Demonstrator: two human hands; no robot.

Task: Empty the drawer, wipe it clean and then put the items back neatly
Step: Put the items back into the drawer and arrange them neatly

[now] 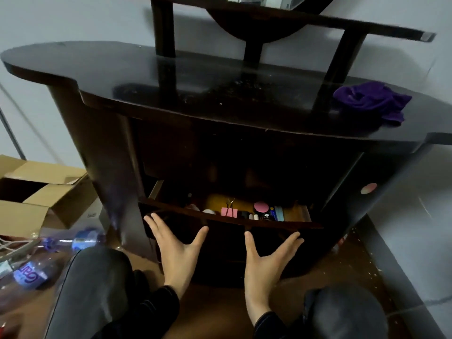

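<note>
A dark wooden dressing table has its low drawer (281, 224) pulled partly out. Inside lie several small items: a pink block (229, 212) with small scissors on it, a round pink pad (260, 206), a light blue strip (279, 213) and a white round piece (209, 211). My left hand (175, 250) and my right hand (265, 259) lie flat against the drawer's dark front, fingers spread, holding nothing. A purple cloth (371, 100) sits crumpled on the tabletop at the right.
An open cardboard box (36, 192) stands on the floor at the left. Plastic bottles (31, 272) lie in front of it. My knees (97, 289) frame the brown floor below the drawer. A wall closes in at the right.
</note>
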